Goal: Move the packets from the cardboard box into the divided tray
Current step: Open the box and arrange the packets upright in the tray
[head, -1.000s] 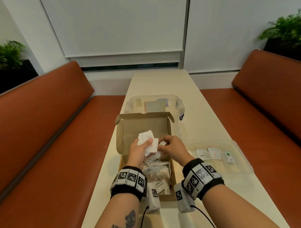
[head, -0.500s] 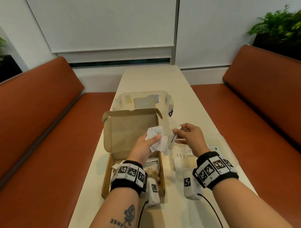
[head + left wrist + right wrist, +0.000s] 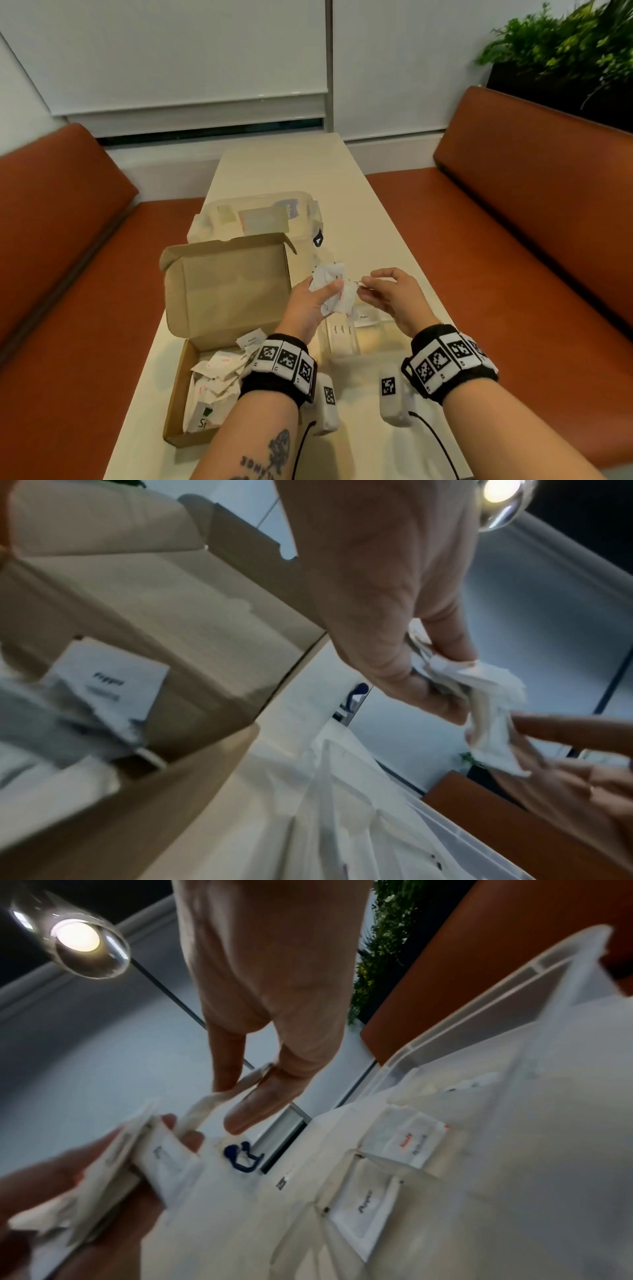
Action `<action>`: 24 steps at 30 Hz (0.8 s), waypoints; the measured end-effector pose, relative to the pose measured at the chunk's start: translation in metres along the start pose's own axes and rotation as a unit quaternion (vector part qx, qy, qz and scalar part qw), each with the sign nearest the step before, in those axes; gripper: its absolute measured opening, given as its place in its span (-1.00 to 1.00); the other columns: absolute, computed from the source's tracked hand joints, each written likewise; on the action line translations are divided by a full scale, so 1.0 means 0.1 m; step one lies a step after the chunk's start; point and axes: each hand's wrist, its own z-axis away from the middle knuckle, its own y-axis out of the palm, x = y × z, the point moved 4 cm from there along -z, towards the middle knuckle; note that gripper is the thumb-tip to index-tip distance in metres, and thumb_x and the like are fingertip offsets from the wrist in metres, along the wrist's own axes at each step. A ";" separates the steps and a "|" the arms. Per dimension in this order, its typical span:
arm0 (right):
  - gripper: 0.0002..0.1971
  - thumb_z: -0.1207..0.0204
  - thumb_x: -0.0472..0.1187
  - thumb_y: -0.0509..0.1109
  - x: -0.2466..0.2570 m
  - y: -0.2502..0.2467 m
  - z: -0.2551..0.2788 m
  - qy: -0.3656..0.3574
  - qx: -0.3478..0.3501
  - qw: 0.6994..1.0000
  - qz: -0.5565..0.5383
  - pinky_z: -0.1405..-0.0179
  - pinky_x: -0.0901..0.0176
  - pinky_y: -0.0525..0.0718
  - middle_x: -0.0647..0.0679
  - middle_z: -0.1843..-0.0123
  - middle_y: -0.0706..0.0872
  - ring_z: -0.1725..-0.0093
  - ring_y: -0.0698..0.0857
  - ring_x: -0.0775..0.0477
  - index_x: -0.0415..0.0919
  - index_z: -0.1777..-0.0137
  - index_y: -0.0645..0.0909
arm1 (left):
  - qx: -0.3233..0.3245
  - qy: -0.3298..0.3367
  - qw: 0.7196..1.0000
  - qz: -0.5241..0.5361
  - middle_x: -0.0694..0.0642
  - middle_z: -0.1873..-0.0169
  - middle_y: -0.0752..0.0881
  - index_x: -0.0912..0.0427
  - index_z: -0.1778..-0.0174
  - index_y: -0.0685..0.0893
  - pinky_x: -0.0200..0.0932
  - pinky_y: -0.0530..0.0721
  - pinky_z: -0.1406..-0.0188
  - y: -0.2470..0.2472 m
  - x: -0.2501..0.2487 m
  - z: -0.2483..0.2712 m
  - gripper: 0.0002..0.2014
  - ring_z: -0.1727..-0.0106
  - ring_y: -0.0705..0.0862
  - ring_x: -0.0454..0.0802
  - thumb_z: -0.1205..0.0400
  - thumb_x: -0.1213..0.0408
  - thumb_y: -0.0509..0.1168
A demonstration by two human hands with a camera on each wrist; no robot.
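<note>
My left hand (image 3: 324, 292) grips a bunch of white packets (image 3: 337, 297) above the near end of the clear divided tray (image 3: 371, 342). My right hand (image 3: 365, 286) pinches one thin packet (image 3: 236, 1091) between thumb and forefinger at the bunch's right edge; its other end still touches my left fingers (image 3: 186, 1137). The open cardboard box (image 3: 226, 291) lies to the left with several more packets (image 3: 214, 380) inside. The tray compartments hold a few labelled packets (image 3: 366, 1202), one lettered in red (image 3: 413, 1144).
A clear lidded container (image 3: 257, 216) stands behind the box. The long cream table (image 3: 284, 164) runs away from me between two orange benches (image 3: 534, 212). A plant (image 3: 565, 44) sits at the far right. Wrist-camera cables hang near the table's front edge.
Both hands have moved right, from over the cardboard box to above the tray. My right hand has taken hold of a single packet beside the bunch. The head view has turned rightward.
</note>
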 end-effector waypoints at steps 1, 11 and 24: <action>-0.67 -0.43 -0.46 0.48 -0.03 -0.03 -0.01 0.012 0.005 1.000 -0.005 0.15 0.19 0.81 -0.34 0.11 0.77 0.21 0.80 -0.15 -0.40 -0.17 0.51 | -0.009 0.008 1.000 -0.018 0.35 -0.09 0.75 0.24 -0.07 0.69 0.29 0.59 -0.30 0.00 -0.02 -0.03 -0.83 -0.19 0.70 0.32 -0.57 0.40 0.39; -0.55 -0.43 -0.42 0.50 -0.15 0.06 -0.16 0.057 0.003 0.998 -0.013 0.29 0.21 0.79 -0.27 0.10 0.79 0.26 0.82 -0.07 -0.26 -0.27 0.44 | -0.036 0.029 0.994 -0.103 0.30 -0.03 0.77 0.21 -0.05 0.71 0.18 0.65 -0.24 0.03 0.00 -0.13 -0.82 -0.13 0.72 0.28 -0.55 0.40 0.42; -0.64 -0.38 -0.40 0.53 -0.21 0.09 -0.32 -0.054 0.020 0.921 0.384 0.35 0.27 0.71 -0.26 0.28 0.71 0.43 0.69 -0.03 -0.17 -0.11 0.53 | -0.149 0.083 0.983 -0.071 0.20 0.01 0.76 0.16 -0.03 0.69 0.24 0.63 -0.25 -0.16 0.05 -0.19 -0.88 -0.12 0.71 0.25 -0.61 0.40 0.34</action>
